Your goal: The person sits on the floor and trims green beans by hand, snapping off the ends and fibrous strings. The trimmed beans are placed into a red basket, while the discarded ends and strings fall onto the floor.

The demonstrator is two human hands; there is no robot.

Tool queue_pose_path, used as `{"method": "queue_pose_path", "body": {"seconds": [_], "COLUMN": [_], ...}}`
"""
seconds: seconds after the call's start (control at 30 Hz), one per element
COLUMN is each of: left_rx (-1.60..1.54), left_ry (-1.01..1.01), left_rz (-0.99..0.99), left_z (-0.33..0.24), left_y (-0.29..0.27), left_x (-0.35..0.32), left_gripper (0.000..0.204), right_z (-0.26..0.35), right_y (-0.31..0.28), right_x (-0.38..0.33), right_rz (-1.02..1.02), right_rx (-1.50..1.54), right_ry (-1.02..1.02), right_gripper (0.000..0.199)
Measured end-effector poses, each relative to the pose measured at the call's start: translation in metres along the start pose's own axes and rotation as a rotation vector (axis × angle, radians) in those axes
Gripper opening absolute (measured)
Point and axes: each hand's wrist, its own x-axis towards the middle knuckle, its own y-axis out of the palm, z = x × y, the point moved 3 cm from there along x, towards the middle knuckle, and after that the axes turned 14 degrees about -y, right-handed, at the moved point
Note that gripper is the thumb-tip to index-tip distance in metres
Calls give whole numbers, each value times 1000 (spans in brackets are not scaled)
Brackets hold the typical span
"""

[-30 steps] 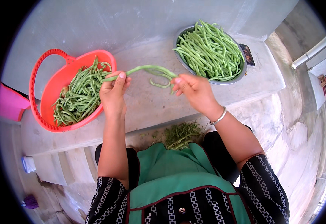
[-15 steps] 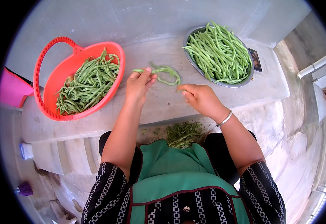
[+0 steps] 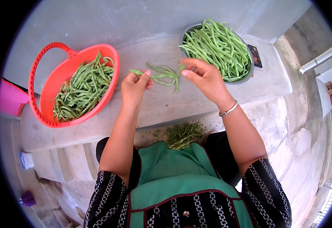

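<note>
Several long green beans hang above the grey ledge, pinched at one end between the thumb and fingers of my left hand. Close to their far ends is my right hand, its thumb and fingers apart and the fingertips blurred. One bean tip lies right by those fingertips; whether they touch it I cannot make out. On the left stands a red plastic basket with duller, tangled green beans in it. A grey basin at the back right is heaped with straight green beans.
The concrete ledge runs along a grey wall. A dark phone-like object lies beside the basin. Below the ledge, between my knees, is a pile of green trimmings. Something pink stands at the far left.
My right hand has moved up and its fingers have spread from a pinch. The beans' far ends have shifted with it. My left hand keeps its hold, and the view has shifted slightly.
</note>
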Motion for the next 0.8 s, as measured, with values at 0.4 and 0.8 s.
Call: {"method": "queue_pose_path", "body": {"seconds": [0.4, 0.8], "left_rx": [549, 664], "left_ry": [602, 558], "left_rz": [53, -105], "left_z": [-18, -26], "left_y": [39, -14], "left_x": [-56, -20], "left_gripper": [22, 19], "right_z": [20, -43], "right_y": [41, 52], "right_x": [-19, 7], "right_rz": [-122, -97], "right_rx": [327, 134], "right_ry": [99, 286], "right_gripper": [15, 20]}}
